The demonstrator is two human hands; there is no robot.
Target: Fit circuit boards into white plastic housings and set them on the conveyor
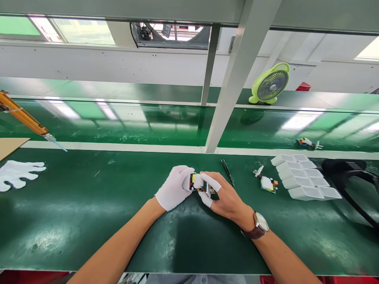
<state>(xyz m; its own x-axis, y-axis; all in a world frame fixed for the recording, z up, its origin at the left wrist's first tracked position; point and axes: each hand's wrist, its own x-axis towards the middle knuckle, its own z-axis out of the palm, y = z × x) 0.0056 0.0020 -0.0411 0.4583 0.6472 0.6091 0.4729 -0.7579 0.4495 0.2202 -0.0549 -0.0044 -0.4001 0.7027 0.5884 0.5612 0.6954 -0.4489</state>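
My left hand [177, 188], in a white glove, is closed around one end of a small circuit board assembly [196, 181] with yellow, black and white parts. White finger cots cover the thumb and a finger of my right hand [224, 196]. Those fingertips pinch a small white-and-metal connector piece [209, 190] at the assembly's right end. Whether that piece is joined to the board is hard to make out. A pair of dark tweezers [227, 172] lies just beyond my right hand. Farther right, a similar circuit board assembly [268, 184] rests on the green bench.
White compartment trays [304, 177] stand at right beside a black curved stand [352, 169]. An orange dispensing syringe [26, 116] hangs at left above a white glove [20, 173]. Behind the slanting post [227, 86] are a green fan [271, 85] and another board [308, 142].
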